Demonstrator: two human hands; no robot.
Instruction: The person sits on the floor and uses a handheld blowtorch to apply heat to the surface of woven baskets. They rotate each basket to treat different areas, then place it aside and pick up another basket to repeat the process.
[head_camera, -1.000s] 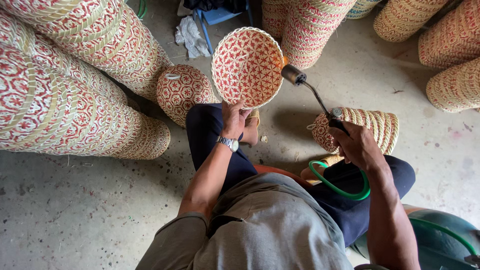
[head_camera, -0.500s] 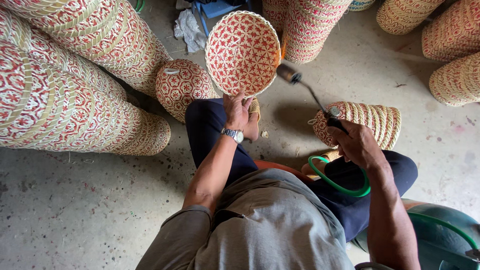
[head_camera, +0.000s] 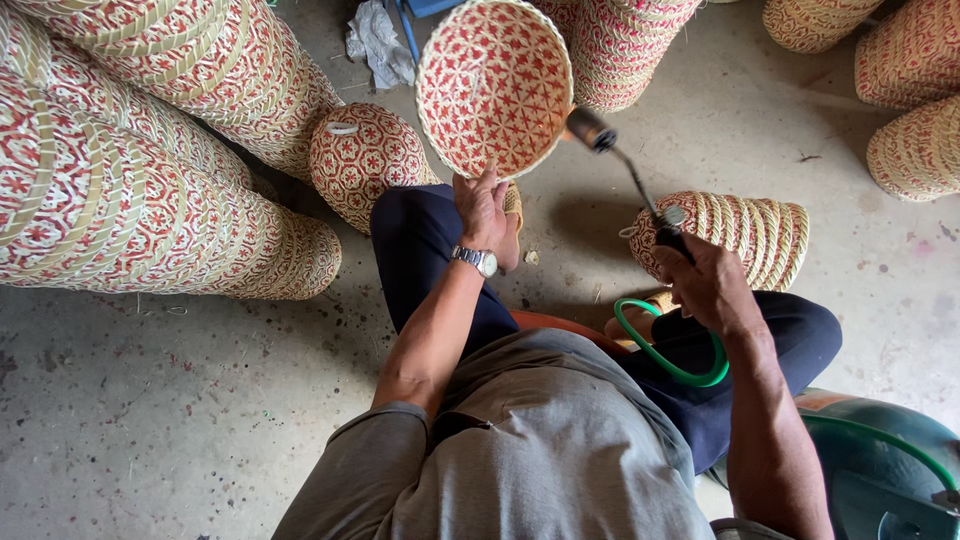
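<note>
The round red-and-cream woven basket (head_camera: 494, 85) has tipped further upright, left hand (head_camera: 482, 208) gripping its rim; right hand (head_camera: 708, 283) clenched around the metal gas torch (head_camera: 628, 170) beside it.

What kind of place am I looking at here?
Most likely a basket-weaving workshop floor: tall stacks of red-patterned baskets lie on bare concrete, while the left hand holds a woven basket and the right hand a gas torch.

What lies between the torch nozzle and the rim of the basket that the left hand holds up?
Nothing: in the head view, bare concrete floor shows in the small gap between torch nozzle and basket.
</note>
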